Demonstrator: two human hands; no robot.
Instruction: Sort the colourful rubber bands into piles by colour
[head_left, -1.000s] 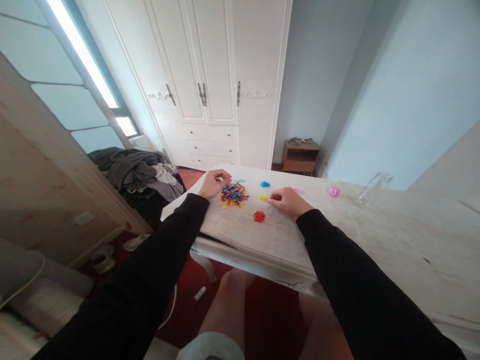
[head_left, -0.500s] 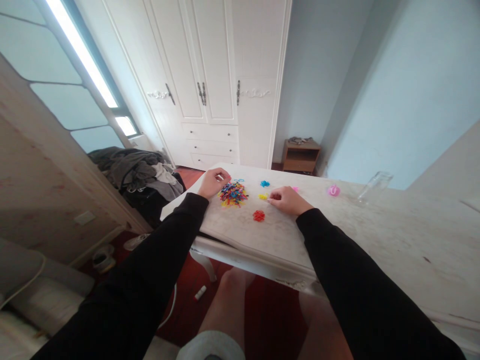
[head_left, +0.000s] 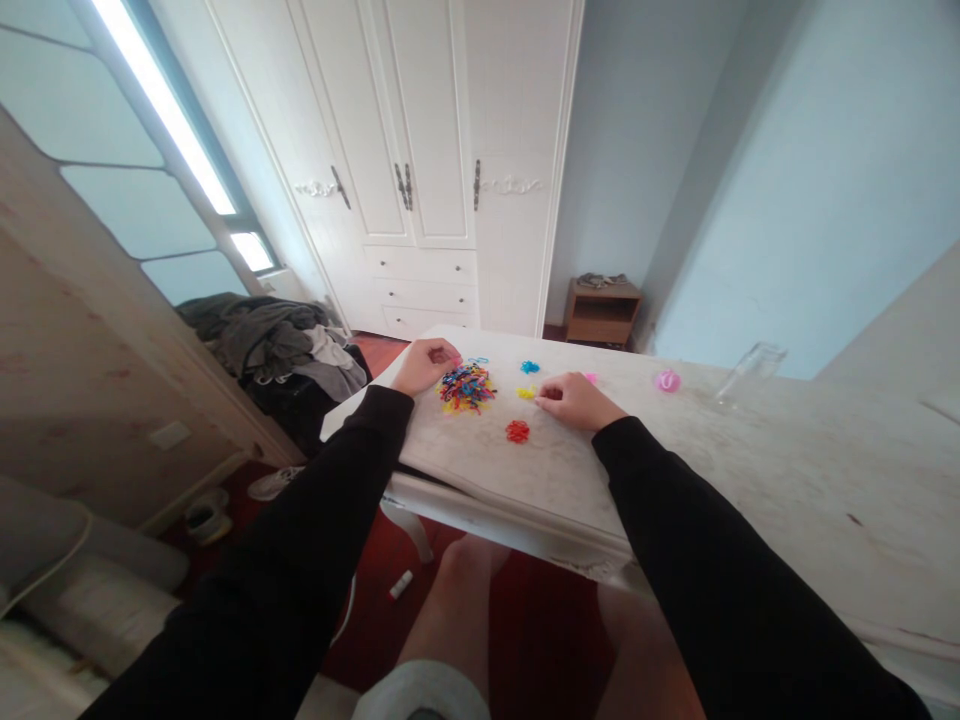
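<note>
A mixed heap of small, brightly coloured, loop-like pieces (head_left: 466, 388) lies on the white table; they are too small to tell clips from bands. My left hand (head_left: 424, 367) rests at the heap's left edge, thumb and fingers closed together; whatever is between the fingertips is too small to make out. My right hand (head_left: 581, 401) is pinched at the right side of a little yellow pile (head_left: 526, 393), its fingertips at the pieces. Beyond that sits a blue pile (head_left: 530, 367), and nearer to me a red pile (head_left: 517, 431). A pink pile (head_left: 590, 378) shows partly behind my right hand.
Farther right on the table (head_left: 757, 500) are a pink round object (head_left: 667, 381) and a tilted-looking clear glass vessel (head_left: 750, 375). A white wardrobe (head_left: 427, 120) stands behind, with a heap of clothes (head_left: 262, 340) to the left. My knees are beneath the table edge.
My left hand has shifted very slightly left and its fingers have drawn closer together at the heap's edge. The right hand and the sorted piles look unchanged.
</note>
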